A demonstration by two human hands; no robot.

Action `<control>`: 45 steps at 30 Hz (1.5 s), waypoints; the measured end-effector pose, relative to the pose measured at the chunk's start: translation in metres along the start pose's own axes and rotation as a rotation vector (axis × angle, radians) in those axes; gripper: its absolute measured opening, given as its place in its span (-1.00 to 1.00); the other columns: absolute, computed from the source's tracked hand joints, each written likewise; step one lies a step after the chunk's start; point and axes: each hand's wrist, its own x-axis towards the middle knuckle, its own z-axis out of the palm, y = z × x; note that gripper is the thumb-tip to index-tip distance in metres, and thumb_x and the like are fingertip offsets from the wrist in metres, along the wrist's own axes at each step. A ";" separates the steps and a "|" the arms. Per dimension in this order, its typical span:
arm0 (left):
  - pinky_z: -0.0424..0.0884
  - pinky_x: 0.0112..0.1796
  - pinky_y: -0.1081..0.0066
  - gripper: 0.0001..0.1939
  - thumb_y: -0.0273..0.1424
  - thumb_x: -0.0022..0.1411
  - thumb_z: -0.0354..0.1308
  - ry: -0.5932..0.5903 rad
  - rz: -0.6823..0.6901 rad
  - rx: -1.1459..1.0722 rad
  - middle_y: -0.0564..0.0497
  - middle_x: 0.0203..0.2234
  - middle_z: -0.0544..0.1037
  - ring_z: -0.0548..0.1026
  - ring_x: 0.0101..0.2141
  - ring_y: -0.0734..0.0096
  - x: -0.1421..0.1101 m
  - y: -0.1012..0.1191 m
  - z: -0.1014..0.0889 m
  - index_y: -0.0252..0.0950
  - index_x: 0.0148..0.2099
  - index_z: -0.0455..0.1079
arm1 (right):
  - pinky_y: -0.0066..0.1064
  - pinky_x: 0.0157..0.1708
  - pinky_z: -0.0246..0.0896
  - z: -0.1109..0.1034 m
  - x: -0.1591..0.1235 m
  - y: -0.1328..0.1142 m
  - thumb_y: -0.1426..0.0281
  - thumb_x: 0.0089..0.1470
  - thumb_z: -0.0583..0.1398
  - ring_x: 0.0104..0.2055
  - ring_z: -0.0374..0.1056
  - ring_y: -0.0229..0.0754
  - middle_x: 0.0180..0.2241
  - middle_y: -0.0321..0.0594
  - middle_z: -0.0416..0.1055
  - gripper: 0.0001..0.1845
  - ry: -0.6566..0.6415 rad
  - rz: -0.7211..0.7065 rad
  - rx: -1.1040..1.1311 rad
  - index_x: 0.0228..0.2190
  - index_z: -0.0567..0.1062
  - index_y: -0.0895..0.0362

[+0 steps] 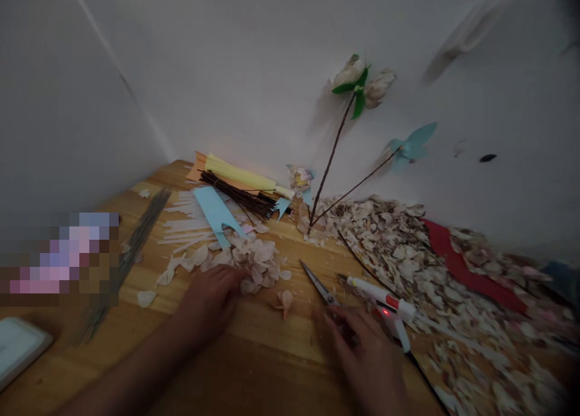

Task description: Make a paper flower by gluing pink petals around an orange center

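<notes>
My left hand rests low over the wooden table, its fingers closed at the edge of a clump of pale dried petals. Its fingertips are partly lost among them. On the right, my right hand is closed around the handles of a pair of scissors, whose blades point away to the upper left. Between the hands lies a small pinkish petal piece. Just beyond my right hand is a white glue gun with a lit red light and a black cord.
A large heap of dried petals fills the right side, crossed by a red strip. Two stems carry a white flower and blue petals. Dark stems, blue paper and thin wires lie left.
</notes>
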 end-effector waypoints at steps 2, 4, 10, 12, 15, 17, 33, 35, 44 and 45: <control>0.41 -0.20 0.27 -0.67 -0.58 0.15 -0.07 0.015 -0.017 -0.012 -0.12 -0.24 0.55 0.48 -0.21 0.24 0.004 0.002 -0.002 -0.32 -0.07 0.38 | -0.33 -0.47 0.36 0.003 0.002 -0.002 0.27 0.12 0.06 -0.42 0.43 -0.14 -0.43 -0.22 0.49 -0.77 -0.041 0.011 0.033 -0.34 0.48 0.07; 0.40 -0.14 0.23 -0.63 -0.59 0.14 -0.06 -0.005 -0.001 -0.045 -0.12 -0.17 0.54 0.45 -0.14 0.23 0.009 0.005 -0.004 -0.32 -0.02 0.35 | -0.35 -0.51 0.33 0.005 0.006 -0.009 0.28 0.10 0.07 -0.46 0.40 -0.14 -0.47 -0.24 0.46 -0.81 -0.094 0.026 0.067 -0.40 0.45 0.07; 0.28 0.04 0.18 -0.68 -0.50 0.22 -0.02 -0.112 0.175 -0.140 -0.12 -0.06 0.49 0.35 0.02 0.25 0.025 0.019 0.004 -0.31 0.02 0.32 | -0.40 -0.55 0.14 0.006 0.036 -0.027 0.29 -0.01 0.10 -0.54 0.22 -0.20 -0.57 -0.34 0.26 -0.80 -0.090 0.147 0.222 -0.57 0.19 0.04; 0.20 0.10 0.12 -0.67 -0.49 0.23 -0.03 -0.135 0.178 -0.151 -0.13 -0.02 0.47 0.34 0.06 0.25 0.027 0.020 0.009 -0.29 0.05 0.29 | -0.41 -0.54 0.12 0.010 0.049 -0.027 0.29 -0.02 0.10 -0.54 0.21 -0.22 -0.57 -0.37 0.24 -0.81 -0.102 0.207 0.313 -0.55 0.17 0.03; 0.08 0.14 0.04 -0.67 -0.43 0.24 0.00 -0.157 0.156 -0.161 -0.14 -0.02 0.48 0.34 0.06 0.22 0.026 0.018 0.011 -0.28 0.05 0.30 | -0.43 -0.52 0.14 0.023 0.068 -0.025 0.33 -0.01 0.09 -0.53 0.26 -0.23 -0.55 -0.38 0.29 -0.88 -0.141 0.267 0.371 -0.48 0.19 0.04; 0.04 0.15 0.01 -0.69 -0.41 0.24 0.00 -0.175 0.151 -0.169 -0.13 -0.05 0.50 0.37 0.03 0.21 0.026 0.014 0.008 -0.26 0.03 0.32 | -0.44 -0.48 0.19 0.035 0.078 -0.027 0.41 -0.03 0.11 -0.48 0.33 -0.24 -0.51 -0.36 0.36 -0.90 -0.196 0.276 0.392 -0.42 0.22 0.06; 0.21 0.00 0.03 -0.68 -0.50 0.13 -0.02 0.101 -0.162 -0.272 -0.18 -0.15 0.51 0.41 -0.09 0.11 0.024 0.004 -0.001 -0.32 -0.05 0.37 | -0.48 -0.52 0.20 0.055 0.090 -0.050 0.62 -0.19 0.18 -0.51 0.39 -0.24 -0.57 -0.41 0.43 -0.71 -0.290 0.268 0.404 -0.37 0.32 0.09; 0.28 -0.07 0.09 -0.68 -0.42 0.15 0.01 0.120 -0.294 -0.431 -0.16 -0.17 0.50 0.42 -0.12 0.13 0.024 0.008 -0.003 -0.30 -0.02 0.33 | -0.42 -0.45 0.25 0.046 0.085 -0.051 0.57 -0.11 0.16 -0.46 0.39 -0.23 -0.50 -0.34 0.45 -0.74 -0.206 0.239 0.406 -0.30 0.30 0.11; 0.46 -0.39 0.35 -0.62 -0.17 -0.20 0.34 -0.209 -0.812 -1.457 0.04 -0.53 0.55 0.55 -0.48 0.37 0.029 0.034 -0.001 -0.33 -0.40 0.37 | -0.34 -0.37 0.26 0.029 0.049 -0.070 0.56 0.08 0.10 -0.38 0.32 -0.15 -0.44 -0.19 0.49 -0.85 0.189 -0.541 0.048 -0.26 0.38 0.18; 0.46 -0.38 0.37 -0.61 -0.20 -0.25 0.38 -0.210 -0.828 -1.491 0.05 -0.55 0.55 0.55 -0.49 0.39 0.029 0.034 0.000 -0.33 -0.41 0.38 | -0.34 -0.37 0.27 0.031 0.047 -0.071 0.56 0.08 0.10 -0.38 0.33 -0.14 -0.44 -0.19 0.50 -0.85 0.196 -0.545 0.038 -0.27 0.38 0.18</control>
